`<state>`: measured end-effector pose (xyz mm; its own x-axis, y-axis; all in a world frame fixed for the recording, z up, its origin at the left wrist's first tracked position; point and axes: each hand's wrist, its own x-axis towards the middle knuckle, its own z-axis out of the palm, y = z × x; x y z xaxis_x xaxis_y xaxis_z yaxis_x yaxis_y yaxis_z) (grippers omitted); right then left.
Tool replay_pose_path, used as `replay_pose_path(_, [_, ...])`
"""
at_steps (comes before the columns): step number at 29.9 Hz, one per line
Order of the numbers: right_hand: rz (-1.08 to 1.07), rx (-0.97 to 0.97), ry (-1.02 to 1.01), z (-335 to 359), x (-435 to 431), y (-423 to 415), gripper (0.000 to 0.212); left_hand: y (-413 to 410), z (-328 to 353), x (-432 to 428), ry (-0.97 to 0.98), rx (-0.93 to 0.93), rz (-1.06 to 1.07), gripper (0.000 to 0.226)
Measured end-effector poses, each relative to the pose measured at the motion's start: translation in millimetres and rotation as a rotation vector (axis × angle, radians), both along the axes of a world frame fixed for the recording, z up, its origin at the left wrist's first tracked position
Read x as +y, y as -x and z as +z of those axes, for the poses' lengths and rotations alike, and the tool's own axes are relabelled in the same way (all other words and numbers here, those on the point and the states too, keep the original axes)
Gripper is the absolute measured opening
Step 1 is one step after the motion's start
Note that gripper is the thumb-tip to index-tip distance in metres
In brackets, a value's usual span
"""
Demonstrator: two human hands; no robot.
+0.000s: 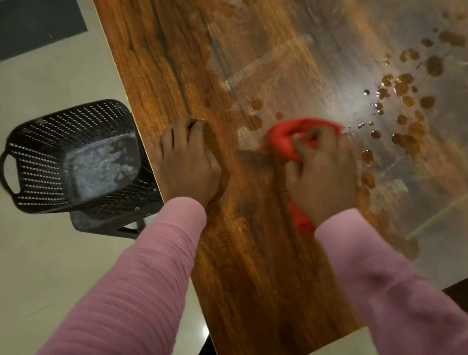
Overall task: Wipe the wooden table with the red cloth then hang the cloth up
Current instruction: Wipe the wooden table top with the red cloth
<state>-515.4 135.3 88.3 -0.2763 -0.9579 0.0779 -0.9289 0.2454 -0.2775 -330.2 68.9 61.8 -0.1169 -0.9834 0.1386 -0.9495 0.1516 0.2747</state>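
The wooden table (237,264) fills the middle and right of the head view. My right hand (323,176) presses the bunched red cloth (284,139) onto the tabletop; red fabric shows beyond the fingers and under the wrist. My left hand (187,165) lies flat on the wood near the table's left edge, fingers spread, holding nothing. Brown wet spots (401,94) and droplets are scattered on the glossy surface just right of the cloth. Smeared streaks run across the far part of the table.
A black perforated plastic basket (73,157) stands on a dark stool at the table's left edge, close to my left hand. A dark mat (26,26) lies on the pale tiled floor at the top left. The table's near corner ends at the bottom middle.
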Motion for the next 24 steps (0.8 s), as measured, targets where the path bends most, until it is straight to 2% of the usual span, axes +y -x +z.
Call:
replay_pose_path(3, [-0.211,-0.003,-0.012,1,-31,26,0.035,1,0,0,0.011,-0.013,0.005,0.047])
replay_pose_path(5, [-0.235,0.013,-0.024,1,-43,19,0.034,1,0,-1,-0.002,-0.016,0.018,0.048])
replay_pose_path(7, [-0.139,0.019,-0.029,1,-46,-6,0.037,3,2,0,-0.020,-0.014,0.021,0.050])
replay_pose_path(11, [0.224,-0.066,-0.028,2,-35,-61,0.044,4,4,-1,-0.035,0.038,0.021,0.045])
replay_pose_path(14, [0.348,-0.054,-0.031,1,-29,-48,0.043,3,5,-1,-0.040,0.067,0.018,0.042])
replay_pose_path(16, [0.264,-0.032,-0.016,0,-34,-18,0.041,2,6,0,-0.048,0.059,0.009,0.048])
replay_pose_path(21, [-0.149,-0.030,-0.002,2,-72,36,0.031,2,4,-1,-0.054,0.055,0.018,0.052])
replay_pose_path(24, [-0.108,-0.028,-0.013,4,-82,11,0.034,1,4,-1,-0.054,0.039,0.020,0.053])
